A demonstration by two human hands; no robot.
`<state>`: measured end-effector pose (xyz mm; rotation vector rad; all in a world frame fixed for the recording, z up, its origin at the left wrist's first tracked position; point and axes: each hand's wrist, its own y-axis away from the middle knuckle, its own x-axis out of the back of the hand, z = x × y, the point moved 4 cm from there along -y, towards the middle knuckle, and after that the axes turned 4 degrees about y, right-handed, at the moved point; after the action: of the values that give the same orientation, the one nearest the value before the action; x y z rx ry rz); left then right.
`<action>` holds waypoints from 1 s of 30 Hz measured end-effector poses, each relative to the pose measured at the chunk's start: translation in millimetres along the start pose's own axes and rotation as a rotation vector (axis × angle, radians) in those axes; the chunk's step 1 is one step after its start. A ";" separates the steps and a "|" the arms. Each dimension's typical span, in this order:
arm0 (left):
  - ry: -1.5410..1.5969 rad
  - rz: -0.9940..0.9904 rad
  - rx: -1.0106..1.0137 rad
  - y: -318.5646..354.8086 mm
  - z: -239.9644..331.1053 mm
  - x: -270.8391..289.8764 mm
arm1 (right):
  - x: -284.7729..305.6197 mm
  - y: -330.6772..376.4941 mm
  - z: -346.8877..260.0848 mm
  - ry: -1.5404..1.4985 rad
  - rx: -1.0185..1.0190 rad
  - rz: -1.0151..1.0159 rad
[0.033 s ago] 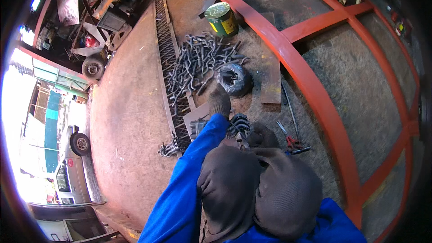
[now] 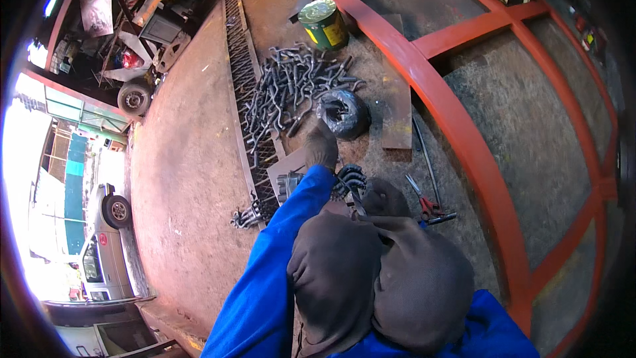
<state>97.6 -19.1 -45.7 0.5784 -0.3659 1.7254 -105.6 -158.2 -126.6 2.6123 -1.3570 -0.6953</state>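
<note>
Just ahead of the left hand [image 2: 321,148] is the wrapped roll [image 2: 356,115]; its grip I cannot tell. The roll seems heavy, slippery, best held by the rim.

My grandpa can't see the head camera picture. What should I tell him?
A dark-gloved left hand is by a shiny dark ring-shaped bundle, near a heap of bent grey metal rods. A green-yellow round tin stands beyond; a red metal frame spans the right.

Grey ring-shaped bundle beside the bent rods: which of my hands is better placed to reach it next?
Probably your left hand: it's outstretched, close to the grey bundle, while your right hand can't be clearly made out.
</note>
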 end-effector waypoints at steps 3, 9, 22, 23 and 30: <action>0.036 -0.016 0.028 4.6 4.6 -4.2 | 4.2 -1.8 12.8 -0.043 -0.018 0.066; -0.014 0.062 -0.083 -4.4 -6.3 -0.2 | -28.2 6.7 72.1 -0.155 -0.123 0.122; 0.023 -0.084 0.030 -2.3 -1.7 0.4 | -6.0 -73.0 -53.3 -2.089 0.138 -0.147; 0.033 -0.100 0.040 -1.9 -1.7 -1.8 | -4.0 -73.4 -53.0 -2.120 0.117 -0.167; 0.034 -0.179 0.114 -8.1 -14.4 -6.4 | -3.9 -87.3 -39.2 -2.035 0.058 -0.223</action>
<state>103.9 -14.7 -61.7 0.6436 -0.1866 1.5888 -24.8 -107.5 -117.3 1.2719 -0.8920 -3.6287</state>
